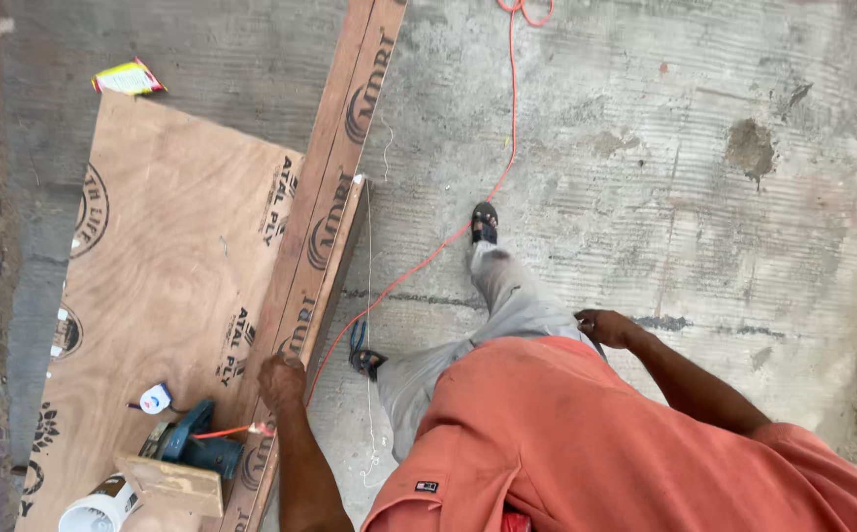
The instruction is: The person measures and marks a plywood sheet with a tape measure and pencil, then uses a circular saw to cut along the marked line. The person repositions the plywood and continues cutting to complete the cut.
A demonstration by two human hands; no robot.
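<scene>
Under my left grip [281,379] lies the long plywood strip [335,187]; my fingers are closed over its edge near the lower end, and the strip runs away from the grip across the concrete floor [645,148]. Just beside this grip, toward me, lies a blue power saw [192,445] on the wide plywood sheet [167,266], with a small wood block [174,485] touching it and a white round thing [98,510] a little further. An orange cable [507,118] passes from the saw under my grip and goes far over the floor, between my two sandals. My right grip [603,326] rests at my hip on the grey trousers; it looks loosely curled, but I cannot tell if it holds something.
</scene>
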